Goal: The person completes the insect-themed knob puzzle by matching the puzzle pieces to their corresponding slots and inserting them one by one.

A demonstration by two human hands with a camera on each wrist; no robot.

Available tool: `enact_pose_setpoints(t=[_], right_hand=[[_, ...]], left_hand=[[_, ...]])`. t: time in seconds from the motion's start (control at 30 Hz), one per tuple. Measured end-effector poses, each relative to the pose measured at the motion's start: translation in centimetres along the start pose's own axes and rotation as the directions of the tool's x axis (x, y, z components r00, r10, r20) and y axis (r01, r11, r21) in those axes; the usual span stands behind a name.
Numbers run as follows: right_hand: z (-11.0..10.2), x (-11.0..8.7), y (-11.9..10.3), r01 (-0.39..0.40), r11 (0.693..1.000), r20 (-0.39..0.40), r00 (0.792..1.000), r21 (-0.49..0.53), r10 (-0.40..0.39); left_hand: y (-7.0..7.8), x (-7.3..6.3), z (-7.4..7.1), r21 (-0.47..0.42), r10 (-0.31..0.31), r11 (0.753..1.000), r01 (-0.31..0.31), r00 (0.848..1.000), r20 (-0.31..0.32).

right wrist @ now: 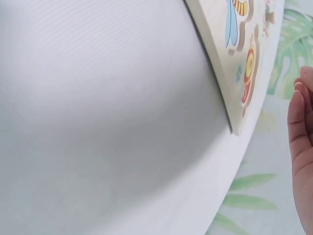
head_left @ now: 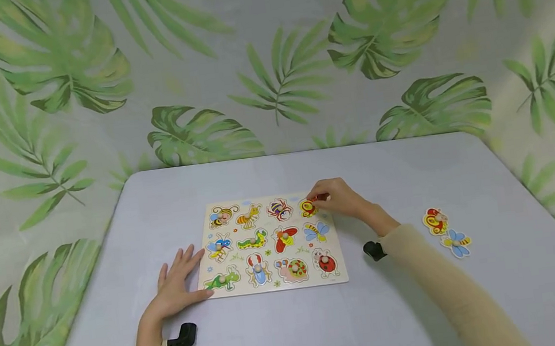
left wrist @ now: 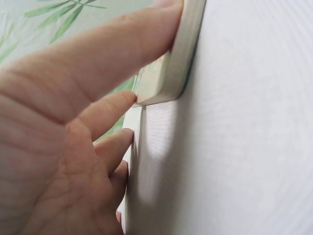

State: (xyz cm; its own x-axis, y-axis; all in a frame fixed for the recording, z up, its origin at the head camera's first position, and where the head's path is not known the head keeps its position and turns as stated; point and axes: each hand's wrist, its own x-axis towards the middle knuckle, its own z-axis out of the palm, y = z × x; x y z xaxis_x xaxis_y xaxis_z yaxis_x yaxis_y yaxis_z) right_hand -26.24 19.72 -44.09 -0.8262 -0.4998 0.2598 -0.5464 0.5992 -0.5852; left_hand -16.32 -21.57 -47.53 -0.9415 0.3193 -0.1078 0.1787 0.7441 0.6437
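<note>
A wooden knobbed insect puzzle board point(head_left: 279, 256) lies on the table. My left hand point(head_left: 177, 286) spreads at its left edge, with the thumb on the lower left corner; in the left wrist view the thumb point(left wrist: 122, 44) touches the board's edge point(left wrist: 183, 54). Over the upper right corner, my right hand point(head_left: 340, 197) has bent fingers near the printed butterfly recess point(head_left: 307, 208); no piece shows in it. The right wrist view catches only part of that hand point(right wrist: 304, 132), apart from the board. The dragonfly recess point(head_left: 316, 232) has no knob.
Right of the board lie a loose red-and-yellow butterfly piece point(head_left: 435, 221) and a blue-winged dragonfly piece point(head_left: 456, 244). Several knobbed insect pieces, such as the ladybird point(head_left: 325, 262), sit in the board. A leaf-patterned cloth point(head_left: 277, 86) hangs behind the table point(head_left: 287, 333).
</note>
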Motion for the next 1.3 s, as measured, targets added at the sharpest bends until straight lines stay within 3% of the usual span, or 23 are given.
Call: enact_pose_setpoints(t=[0.1,0.67,1.3], right_hand=[[-0.8,-0.6,0.2,0.012,1.000,-0.021,1.000,0.004,-0.012],[-2.7,-5.4,1.7,-0.119,0.993,-0.111,0.987,-0.019,0.117],[-5.2,-11.0,5.1,-0.113,0.991,-0.273,0.958,-0.070,0.090]], left_hand=[[0.1,0.2,-0.4,0.009,0.000,1.000,0.000,1.000,0.001],[0.3,-0.2,-0.1,-0.010,0.007,1.000,-0.007,1.000,-0.002],[0.5,-0.2,-0.2,-0.006,0.012,1.000,-0.012,1.000,-0.016]])
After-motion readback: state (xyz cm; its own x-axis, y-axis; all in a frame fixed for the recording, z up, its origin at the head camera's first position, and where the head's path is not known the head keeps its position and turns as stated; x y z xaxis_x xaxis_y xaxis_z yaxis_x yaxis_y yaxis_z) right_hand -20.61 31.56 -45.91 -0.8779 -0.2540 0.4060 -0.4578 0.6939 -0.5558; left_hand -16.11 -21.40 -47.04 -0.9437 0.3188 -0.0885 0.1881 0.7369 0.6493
